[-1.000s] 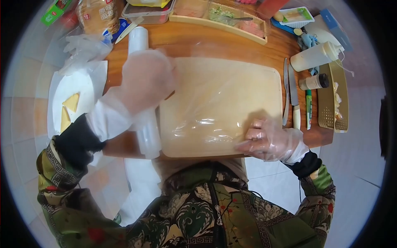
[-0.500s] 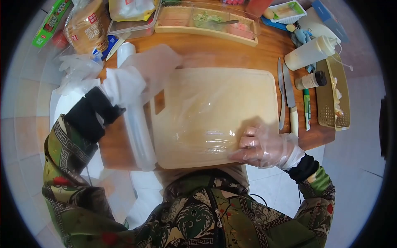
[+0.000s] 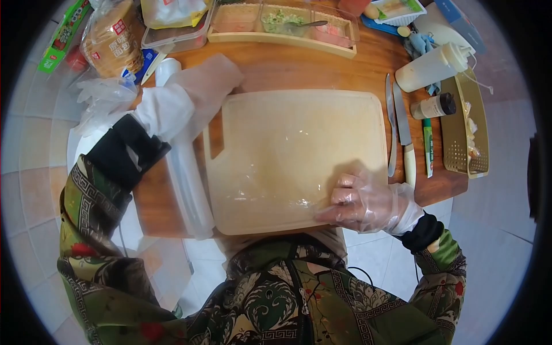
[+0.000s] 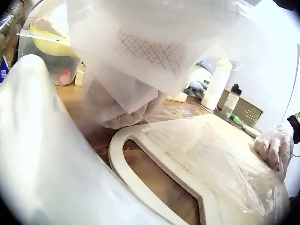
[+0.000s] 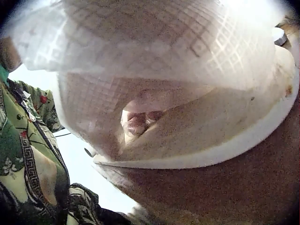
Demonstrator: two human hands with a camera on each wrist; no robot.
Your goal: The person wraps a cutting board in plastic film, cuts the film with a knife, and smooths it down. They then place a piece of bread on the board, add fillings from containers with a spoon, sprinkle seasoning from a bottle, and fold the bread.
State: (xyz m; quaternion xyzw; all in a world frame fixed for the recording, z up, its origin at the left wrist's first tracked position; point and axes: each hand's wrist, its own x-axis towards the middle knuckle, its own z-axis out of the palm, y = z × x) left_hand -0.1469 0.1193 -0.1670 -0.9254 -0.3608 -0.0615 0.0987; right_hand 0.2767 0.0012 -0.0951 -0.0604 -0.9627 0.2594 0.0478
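A thin sheet of clear plastic film (image 4: 225, 164) lies over the cream cutting board (image 3: 253, 155), wrinkled and glinting. My gloved left hand (image 3: 210, 86) is above the board's far left corner, blurred in the head view. In the left wrist view its bent fingers (image 4: 117, 105) pinch at the film's edge; the glove hides most of the grip. At the near right corner my gloved right hand (image 3: 371, 201), fingers curled, holds the film down against the board. A long white roll (image 3: 187, 184) lies left of the board, beneath the left forearm.
Right of the board lie two knives (image 3: 401, 121), a squeeze bottle (image 3: 425, 68), a seasoning jar (image 3: 431, 107), a green tube (image 3: 428, 146) and a tan basket (image 3: 480, 155). Behind stand a divided wooden tray (image 3: 276, 41), a lidded tub (image 3: 172, 37) and bagged bread (image 3: 118, 46).
My left hand has moved from over the roll to the board's far left corner. The glints on the film have shifted and shrunk. My right hand stays at the near right corner.
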